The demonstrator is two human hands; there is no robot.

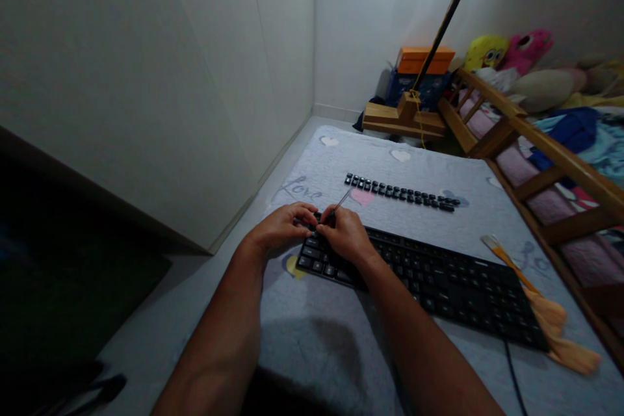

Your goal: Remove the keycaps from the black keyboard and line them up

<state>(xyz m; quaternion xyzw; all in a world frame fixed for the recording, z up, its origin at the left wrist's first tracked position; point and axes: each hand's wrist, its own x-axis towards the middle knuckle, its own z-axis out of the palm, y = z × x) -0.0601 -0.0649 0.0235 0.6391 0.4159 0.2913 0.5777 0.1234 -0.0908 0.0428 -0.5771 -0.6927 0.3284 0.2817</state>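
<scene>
A black keyboard (458, 286) lies on a pale, heart-patterned cloth, its cable running toward me. Over its far left corner my left hand (287, 224) has its fingers curled in, the tips close to my right fingertips; what they pinch, if anything, is too small to make out. My right hand (344, 234) is closed around a thin, dark metal rod-like tool (344, 197), whose slim end sticks up and away. Beyond the keyboard, loose black keycaps (390, 191) lie in two long rows. Both hands partly cover the keyboard's left end.
A brush (507, 257) and a crumpled orange cloth (553, 315) lie by the keyboard's right end. White cabinet doors (219, 65) rise at left. A wooden bed rail (550, 143) runs along the right. Behind stand a wooden base (404, 118) with a pole and an orange box (424, 60).
</scene>
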